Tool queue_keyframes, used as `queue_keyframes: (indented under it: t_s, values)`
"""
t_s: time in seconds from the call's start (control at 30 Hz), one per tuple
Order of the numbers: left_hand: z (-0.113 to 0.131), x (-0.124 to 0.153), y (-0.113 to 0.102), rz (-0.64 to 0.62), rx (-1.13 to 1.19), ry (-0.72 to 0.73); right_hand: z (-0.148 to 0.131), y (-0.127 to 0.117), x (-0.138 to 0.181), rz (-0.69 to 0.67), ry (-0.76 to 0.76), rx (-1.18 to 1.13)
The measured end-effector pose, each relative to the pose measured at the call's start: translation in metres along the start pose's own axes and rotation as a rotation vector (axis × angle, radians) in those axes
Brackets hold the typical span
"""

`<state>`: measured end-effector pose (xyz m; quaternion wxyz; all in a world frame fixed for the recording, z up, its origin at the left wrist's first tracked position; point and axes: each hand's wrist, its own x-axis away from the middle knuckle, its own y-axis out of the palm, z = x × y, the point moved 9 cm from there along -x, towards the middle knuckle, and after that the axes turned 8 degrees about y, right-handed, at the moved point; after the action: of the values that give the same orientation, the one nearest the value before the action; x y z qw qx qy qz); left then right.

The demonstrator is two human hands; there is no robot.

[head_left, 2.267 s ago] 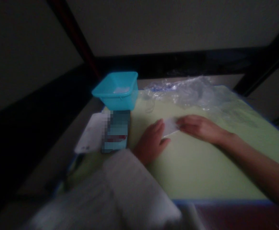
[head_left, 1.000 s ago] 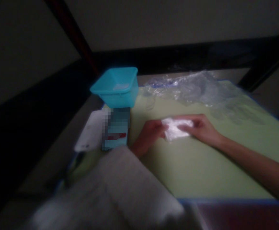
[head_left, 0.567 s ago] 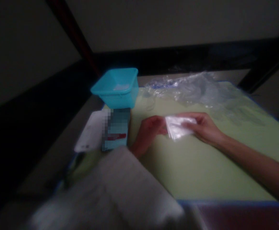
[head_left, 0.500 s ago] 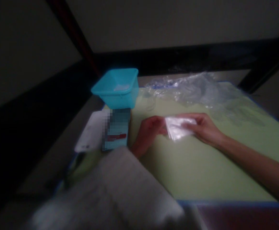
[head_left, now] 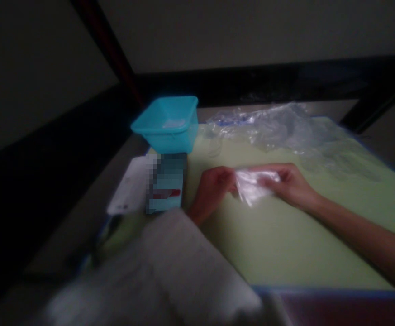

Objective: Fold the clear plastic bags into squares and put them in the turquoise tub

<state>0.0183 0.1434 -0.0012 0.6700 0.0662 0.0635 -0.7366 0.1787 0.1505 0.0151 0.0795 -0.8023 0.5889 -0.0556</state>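
Observation:
A small shiny clear plastic bag (head_left: 250, 189) is stretched between my hands above the yellow-green tabletop (head_left: 278, 244). My left hand (head_left: 217, 183) pinches its left edge, the fingers bent together. My right hand (head_left: 287, 181) grips the right side, with the thumb lying over the plastic. Blur hides the exact fingertips and whether anything lies inside the bag. A grey-white cloth sleeve or cover (head_left: 183, 262) hangs in the foreground and hides part of my left forearm.
A turquoise plastic basket (head_left: 170, 140) with something pale inside stands at the back left. Nearer lie a phone-like blue-grey flat object (head_left: 168, 181), partly pixelated, and a white sheet (head_left: 129, 190). Crumpled clear plastic (head_left: 278, 127) spreads along the back right.
Both hands still hold the plastic bag. Its shape has altered slightly, with the lower edge now creased to a point. The whole view has shifted a little.

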Motion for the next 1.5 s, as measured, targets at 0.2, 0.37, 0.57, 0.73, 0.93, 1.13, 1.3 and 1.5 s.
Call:
queue_keyframes:
  t_s: [0.2, 0.37, 0.57, 0.73, 0.93, 1.13, 1.3, 1.5]
  values:
    - [0.003, 0.001, -0.002, 0.031, -0.047, -0.005, -0.001, 0.0, 0.0, -0.001, -0.003, 0.048]
    - [0.003, 0.004, -0.003, 0.048, -0.002, -0.032, -0.001, -0.002, 0.0, 0.029, -0.003, 0.038]
    - [0.008, 0.006, -0.006, 0.097, 0.077, -0.045, -0.005, -0.002, 0.004, 0.063, -0.017, 0.072]
    - [0.013, 0.005, -0.002, 0.052, 0.08, 0.026, -0.009, -0.003, 0.005, 0.118, -0.047, 0.124]
    - [0.017, 0.005, 0.0, 0.032, 0.059, 0.039, -0.012, -0.003, 0.006, 0.147, -0.06, 0.096]
    - [0.017, 0.007, 0.001, -0.006, -0.048, 0.025, -0.015, -0.002, 0.009, 0.16, -0.061, 0.047]
    - [0.021, 0.009, 0.007, -0.072, -0.169, 0.108, -0.018, 0.003, 0.011, 0.144, -0.101, 0.042]
    - [0.017, 0.011, 0.009, -0.079, -0.13, 0.081, -0.022, 0.008, 0.014, 0.119, -0.147, 0.023]
